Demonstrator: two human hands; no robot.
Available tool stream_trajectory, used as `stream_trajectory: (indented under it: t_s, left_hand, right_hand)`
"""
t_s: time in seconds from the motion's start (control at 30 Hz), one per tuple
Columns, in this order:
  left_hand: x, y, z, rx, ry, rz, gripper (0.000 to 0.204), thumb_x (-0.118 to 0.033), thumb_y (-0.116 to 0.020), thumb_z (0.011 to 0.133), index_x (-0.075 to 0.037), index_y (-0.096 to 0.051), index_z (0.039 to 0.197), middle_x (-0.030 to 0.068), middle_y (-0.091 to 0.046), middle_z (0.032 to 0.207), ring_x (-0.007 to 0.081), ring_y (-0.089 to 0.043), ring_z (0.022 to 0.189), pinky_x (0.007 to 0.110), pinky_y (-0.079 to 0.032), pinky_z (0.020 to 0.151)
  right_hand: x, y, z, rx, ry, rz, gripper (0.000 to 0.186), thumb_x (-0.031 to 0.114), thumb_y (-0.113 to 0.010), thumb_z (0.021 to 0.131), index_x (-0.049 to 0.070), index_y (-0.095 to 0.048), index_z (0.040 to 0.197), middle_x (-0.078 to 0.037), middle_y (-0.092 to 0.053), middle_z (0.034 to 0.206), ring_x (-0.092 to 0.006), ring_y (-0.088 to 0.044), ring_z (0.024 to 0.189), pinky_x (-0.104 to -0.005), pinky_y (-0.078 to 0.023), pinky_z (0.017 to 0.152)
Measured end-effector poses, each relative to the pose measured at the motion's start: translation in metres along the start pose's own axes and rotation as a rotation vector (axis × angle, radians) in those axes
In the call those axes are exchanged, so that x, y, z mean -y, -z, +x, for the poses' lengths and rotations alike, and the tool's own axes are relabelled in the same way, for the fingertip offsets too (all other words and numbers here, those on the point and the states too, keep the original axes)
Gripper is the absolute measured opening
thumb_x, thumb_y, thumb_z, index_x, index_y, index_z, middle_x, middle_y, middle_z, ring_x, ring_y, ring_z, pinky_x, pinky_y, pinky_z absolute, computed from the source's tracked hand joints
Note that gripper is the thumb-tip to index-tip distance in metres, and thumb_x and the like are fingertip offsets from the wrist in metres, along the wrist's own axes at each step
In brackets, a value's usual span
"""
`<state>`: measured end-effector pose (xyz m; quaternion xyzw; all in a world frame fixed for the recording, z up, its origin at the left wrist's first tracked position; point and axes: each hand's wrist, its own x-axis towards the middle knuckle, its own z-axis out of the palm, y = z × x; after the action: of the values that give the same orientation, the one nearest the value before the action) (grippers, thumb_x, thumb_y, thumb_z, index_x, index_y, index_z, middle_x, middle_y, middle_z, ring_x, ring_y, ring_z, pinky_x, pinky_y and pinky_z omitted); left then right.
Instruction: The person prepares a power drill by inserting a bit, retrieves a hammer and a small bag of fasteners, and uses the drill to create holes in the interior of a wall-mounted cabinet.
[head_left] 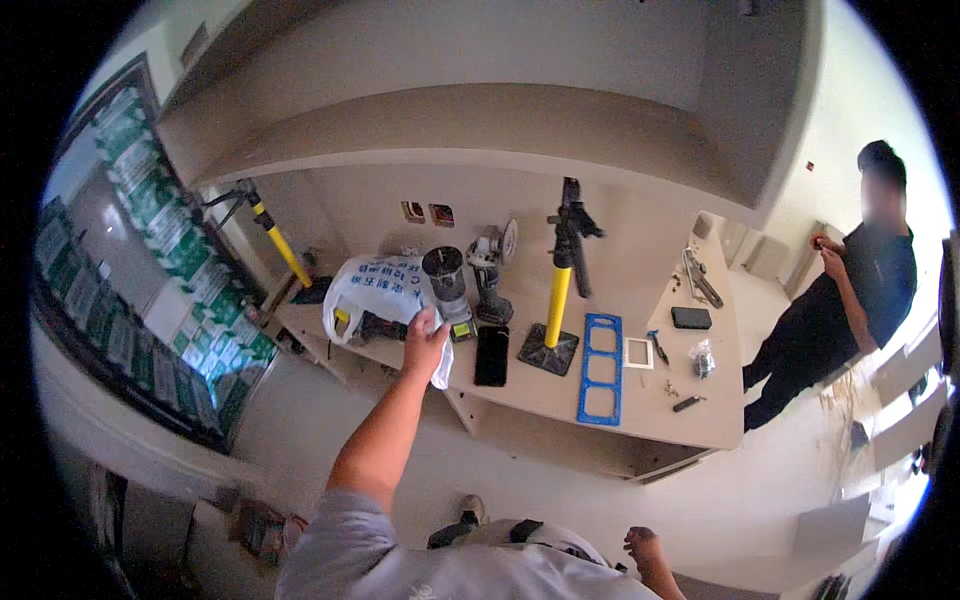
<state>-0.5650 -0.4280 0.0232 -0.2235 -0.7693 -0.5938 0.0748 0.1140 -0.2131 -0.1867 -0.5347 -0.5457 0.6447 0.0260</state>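
My left hand [425, 343] reaches over the front of the workbench and pinches the edge of a white plastic bag [375, 280] with blue print. A white flap of the bag hangs below my fingers. Dark tool parts show at the bag's mouth, partly covered. Just beyond this hand stands a dark cylindrical tool [446, 275] with a clear lower part, and beside it a cordless angle grinder [488, 270]. A black phone [491, 357] lies to the right. My right hand [642, 545] is low at my side, fingers curled, with nothing visible in it.
On the bench [640, 400] are a yellow support pole [558, 310] with a square base, a blue template frame [601, 370], a white square frame [638, 353], a black box [691, 318] and small hardware. Shelving overhangs. Another person [850, 280] stands at the right.
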Motion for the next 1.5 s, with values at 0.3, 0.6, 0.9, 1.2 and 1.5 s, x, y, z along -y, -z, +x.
stream_trajectory:
  t_s: [0.3, 0.6, 0.9, 1.2, 1.5]
  left_hand:
    - [0.025, -0.054, 0.094, -0.148, -0.124, 0.201, 0.097, -0.036, -0.093, 0.060, 0.003, -0.046, 0.135, 0.0251, -0.054, 0.131, 0.0454, -0.049, 0.122, 0.054, -0.039, 0.104]
    - [-0.013, -0.043, 0.082, -0.138, -0.044, -0.232, 0.072, -0.018, -0.090, 0.068, 0.000, -0.053, 0.126, 0.0146, -0.065, 0.116, 0.0313, -0.064, 0.104, 0.042, -0.049, 0.094]
    - [-0.084, 0.036, -0.013, 0.037, 0.136, -0.619, 0.054, -0.011, -0.083, 0.077, -0.003, -0.059, 0.125, 0.0059, -0.066, 0.119, 0.0214, -0.064, 0.105, 0.039, -0.049, 0.096]
    - [-0.267, 0.028, -0.171, 0.749, 0.151, -0.404, 0.058, -0.024, -0.084, 0.073, -0.007, -0.062, 0.124, 0.0054, -0.069, 0.114, 0.0196, -0.065, 0.106, 0.038, -0.051, 0.096]
    - [-0.365, -0.075, -0.270, 0.902, -0.454, 0.040, 0.087, -0.036, -0.083, 0.077, -0.004, -0.041, 0.146, 0.0201, -0.055, 0.136, 0.0386, -0.054, 0.123, 0.049, -0.041, 0.106]
  right_hand:
    - [-0.127, -0.082, -0.068, 0.159, 0.140, -0.473, 0.033, 0.027, -0.067, 0.094, 0.006, -0.072, 0.119, -0.013, -0.074, 0.113, -0.0214, -0.069, 0.106, -0.0337, -0.053, 0.095]
    - [-0.124, -0.089, -0.133, -0.124, -0.124, -0.181, 0.035, 0.024, -0.070, 0.092, -0.002, -0.072, 0.116, -0.015, -0.074, 0.114, -0.0243, -0.069, 0.106, -0.0379, -0.053, 0.093]
    - [-0.016, -0.101, -0.084, -0.003, 0.140, -0.148, 0.035, 0.026, -0.067, 0.096, -0.001, -0.066, 0.120, -0.013, -0.075, 0.108, -0.0202, -0.070, 0.098, -0.0332, -0.054, 0.091]
    - [0.355, -0.155, -0.182, 0.219, 1.128, -0.399, 0.097, 0.032, -0.090, 0.073, 0.002, -0.037, 0.149, -0.025, -0.050, 0.143, -0.0390, -0.051, 0.133, -0.0422, -0.041, 0.112]
    - [0.250, -0.116, -0.132, -0.038, 1.140, -0.160, 0.067, 0.013, -0.080, 0.082, 0.004, -0.048, 0.139, -0.015, -0.059, 0.131, -0.0258, -0.056, 0.125, -0.0412, -0.043, 0.107]
